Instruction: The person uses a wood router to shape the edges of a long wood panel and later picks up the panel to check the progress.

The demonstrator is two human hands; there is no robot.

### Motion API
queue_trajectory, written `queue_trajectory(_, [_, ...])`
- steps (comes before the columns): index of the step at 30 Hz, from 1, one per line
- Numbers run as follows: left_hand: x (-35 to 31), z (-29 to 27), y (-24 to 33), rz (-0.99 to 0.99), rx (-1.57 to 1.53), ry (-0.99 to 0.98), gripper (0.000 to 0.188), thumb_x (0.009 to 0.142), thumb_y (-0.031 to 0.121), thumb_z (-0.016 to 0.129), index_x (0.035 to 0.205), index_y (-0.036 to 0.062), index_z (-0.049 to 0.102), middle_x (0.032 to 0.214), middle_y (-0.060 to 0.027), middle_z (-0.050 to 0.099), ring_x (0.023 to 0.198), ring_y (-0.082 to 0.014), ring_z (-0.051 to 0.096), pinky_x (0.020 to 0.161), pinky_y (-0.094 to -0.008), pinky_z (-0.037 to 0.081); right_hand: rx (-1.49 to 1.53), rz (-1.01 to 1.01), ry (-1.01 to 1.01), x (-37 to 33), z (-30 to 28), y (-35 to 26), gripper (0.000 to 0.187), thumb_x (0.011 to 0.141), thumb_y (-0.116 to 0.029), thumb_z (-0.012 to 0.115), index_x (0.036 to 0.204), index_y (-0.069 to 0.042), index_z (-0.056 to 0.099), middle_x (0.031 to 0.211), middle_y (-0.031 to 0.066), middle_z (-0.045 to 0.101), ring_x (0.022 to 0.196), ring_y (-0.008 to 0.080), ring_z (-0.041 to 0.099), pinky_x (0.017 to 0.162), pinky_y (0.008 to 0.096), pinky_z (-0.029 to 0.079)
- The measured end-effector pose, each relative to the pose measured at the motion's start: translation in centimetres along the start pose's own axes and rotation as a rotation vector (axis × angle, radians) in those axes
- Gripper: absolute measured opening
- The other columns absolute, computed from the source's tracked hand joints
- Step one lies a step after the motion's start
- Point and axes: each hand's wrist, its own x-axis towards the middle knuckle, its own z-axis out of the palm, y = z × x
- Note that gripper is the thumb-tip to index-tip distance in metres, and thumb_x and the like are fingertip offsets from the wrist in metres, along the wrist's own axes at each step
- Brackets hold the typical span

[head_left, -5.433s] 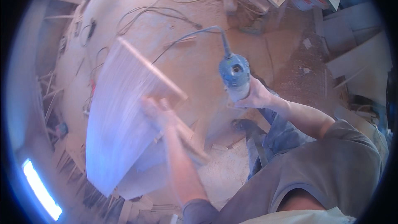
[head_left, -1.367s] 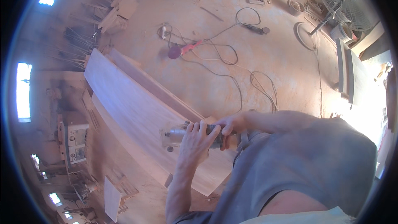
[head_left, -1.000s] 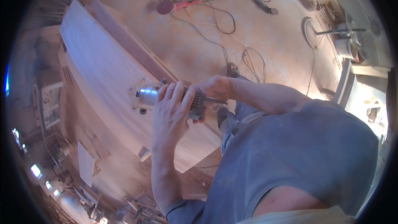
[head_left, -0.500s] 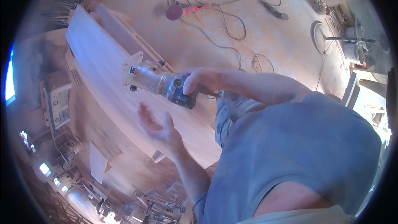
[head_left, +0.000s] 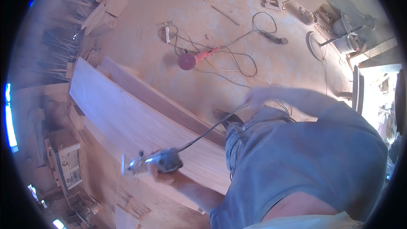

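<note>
My left hand (head_left: pixel 162 175) is wrapped round a small trim router (head_left: pixel 166 161) with a dark motor body and a base at its far end. The router is tilted on its side above the near-left edge of a long pale wooden board (head_left: pixel 165 131). From the router's rear a dark power cord (head_left: pixel 210 129) runs fairly straight over the board to my right hand (head_left: pixel 257 97). That hand is closed around the cord beside my hip, its fingers smeared by motion.
A second long board (head_left: pixel 148 94) lies along the first one's far side. On the dusty floor are a pink power tool with a round disc (head_left: pixel 190 60), tangled cables (head_left: pixel 237 55) and another dark tool (head_left: pixel 276 39). A standing fan (head_left: pixel 369 21) is at right, wood offcuts (head_left: pixel 104 10) at upper left.
The router has passed from my right hand to my left and moved down and toward me. My right hand has gone back to the cord. My view has shifted upward.
</note>
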Motion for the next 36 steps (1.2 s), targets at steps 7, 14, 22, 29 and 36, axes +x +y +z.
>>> queue_trajectory(7, [3.9,-7.4,10.5,0.198,0.117,0.207,0.056,0.084,0.029,0.075,0.128,0.0007,0.056,0.11,-0.0169,0.066,0.101,-0.0318,0.068,0.088,-0.0474,0.06,-0.234,0.714,1.294,-18.3,-10.8,19.7,0.015,0.098,-0.005,0.053,0.099,-0.002,0.068,0.08,0.0062,0.064,0.067,0.014,0.056,0.06,0.0336,0.046])
queue_trajectory(14, [-0.4,-9.9,10.5,0.268,0.192,0.479,0.051,0.088,0.031,0.072,0.123,-0.0025,0.057,0.11,-0.0162,0.065,0.1,-0.0282,0.067,0.089,-0.0408,0.058,0.514,1.036,-0.165,-15.8,10.7,15.5,0.024,0.084,-0.024,0.073,0.087,-0.001,0.079,0.07,0.0145,0.072,0.062,0.0227,0.07,0.058,0.0395,0.055])
queue_trajectory(22, [-3.6,-9.9,9.1,0.262,0.275,0.537,0.039,0.087,0.032,0.072,0.11,0.0041,0.058,0.095,-0.0084,0.06,0.086,-0.0218,0.065,0.078,-0.0375,0.057,0.771,0.079,-0.009,16.3,-1.3,-15.2,0.026,0.096,-0.029,0.067,0.104,-0.006,0.073,0.073,0.0033,0.055,0.06,0.015,0.052,0.055,0.0349,0.041])
queue_trajectory(29, [-6.7,-8.0,7.7,0.282,0.304,0.64,0.046,0.086,0.031,0.074,0.118,0.0031,0.057,0.094,-0.0085,0.063,0.083,-0.0231,0.067,0.076,-0.0386,0.059,0.902,-0.422,-0.887,13.7,-6.0,-28.4,0.025,0.1,-0.03,0.067,0.102,-0.006,0.072,0.069,-0.0046,0.047,0.058,0.0083,0.044,0.046,0.0285,0.033])
queue_trajectory(36, [-6.2,0.2,3.6,0.356,0.378,0.757,0.047,0.087,0.031,0.074,0.12,0.0035,0.055,0.09,-0.0084,0.065,0.078,-0.0241,0.069,0.072,-0.0401,0.061,0.73,-0.542,-0.264,17.8,-11.7,-22.8,0.03,0.1,-0.03,0.064,0.09,-0.003,0.071,0.073,0.005,0.058,0.074,0.0145,0.055,0.07,0.0361,0.045])
